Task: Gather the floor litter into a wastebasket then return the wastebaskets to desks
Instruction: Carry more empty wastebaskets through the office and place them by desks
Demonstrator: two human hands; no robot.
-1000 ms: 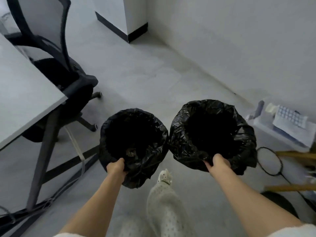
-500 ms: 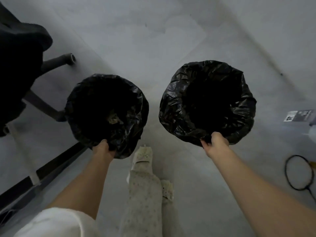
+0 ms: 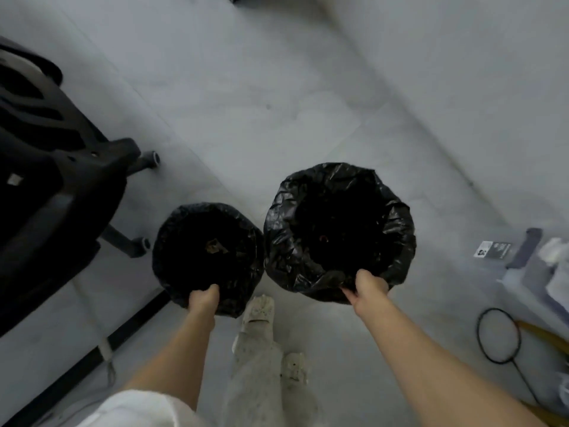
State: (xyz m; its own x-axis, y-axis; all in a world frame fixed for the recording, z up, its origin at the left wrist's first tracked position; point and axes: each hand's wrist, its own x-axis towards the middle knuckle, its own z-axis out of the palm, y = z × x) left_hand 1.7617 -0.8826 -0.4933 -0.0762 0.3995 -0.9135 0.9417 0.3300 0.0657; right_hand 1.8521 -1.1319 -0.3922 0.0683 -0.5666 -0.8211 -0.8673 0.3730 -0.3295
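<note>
Seen from above: a person carries two black-lined wastebaskets, one in each hand, over a grey floor.

The left hand (image 3: 201, 298) is closed on the near rim of the smaller wastebasket (image 3: 207, 257), which holds a scrap of litter (image 3: 215, 246); the right hand (image 3: 368, 286) is closed on the near rim of the larger wastebasket (image 3: 338, 232). The baskets hang side by side, rims nearly touching, just ahead of the person's feet. No litter shows on the floor nearby, so gathering looks done; returning both baskets to desks remains. An office chair (image 3: 55, 167) stands left, a badminton racket (image 3: 500, 337) lies right.
</note>
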